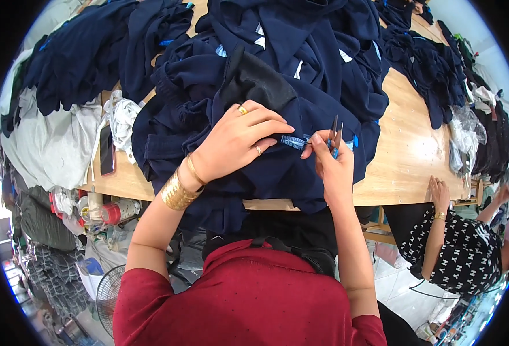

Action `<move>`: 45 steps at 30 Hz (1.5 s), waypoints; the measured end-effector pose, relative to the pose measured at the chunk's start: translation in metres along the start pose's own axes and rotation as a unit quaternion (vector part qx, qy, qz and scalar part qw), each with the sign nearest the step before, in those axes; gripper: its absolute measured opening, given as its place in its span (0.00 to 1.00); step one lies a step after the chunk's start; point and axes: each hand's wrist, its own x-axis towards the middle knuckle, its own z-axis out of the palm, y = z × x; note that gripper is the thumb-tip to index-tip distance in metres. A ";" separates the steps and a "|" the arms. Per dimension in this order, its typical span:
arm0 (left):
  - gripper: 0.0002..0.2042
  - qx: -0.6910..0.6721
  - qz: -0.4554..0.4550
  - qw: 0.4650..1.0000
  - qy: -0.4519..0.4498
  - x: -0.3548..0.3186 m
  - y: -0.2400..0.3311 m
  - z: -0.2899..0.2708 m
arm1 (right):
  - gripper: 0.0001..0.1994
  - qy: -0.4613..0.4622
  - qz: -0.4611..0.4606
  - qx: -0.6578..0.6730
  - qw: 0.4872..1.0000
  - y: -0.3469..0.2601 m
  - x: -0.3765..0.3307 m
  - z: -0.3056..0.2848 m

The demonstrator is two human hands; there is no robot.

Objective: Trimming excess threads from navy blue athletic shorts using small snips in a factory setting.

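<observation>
Strip of light-blue trim [293, 142] sits between left hand [237, 137] and right hand [330, 160], against navy garments [249, 167] heaped on the desk [405, 124]. Left fingers curl at its end, grip hard to tell; the right grasps small scissors [339, 137], blades pointing away. Best keep the trim taut, tips clear of cloth.

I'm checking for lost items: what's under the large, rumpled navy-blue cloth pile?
The pale wooden tabletop shows around the large, rumpled navy-blue cloth pile. The pile covers what is directly beneath, so anything else there cannot be seen.
</observation>
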 end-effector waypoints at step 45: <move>0.12 -0.231 -0.094 0.968 -0.033 0.002 -0.016 -0.011 | 0.05 -0.022 -0.078 -0.043 0.996 -0.033 0.010 0.035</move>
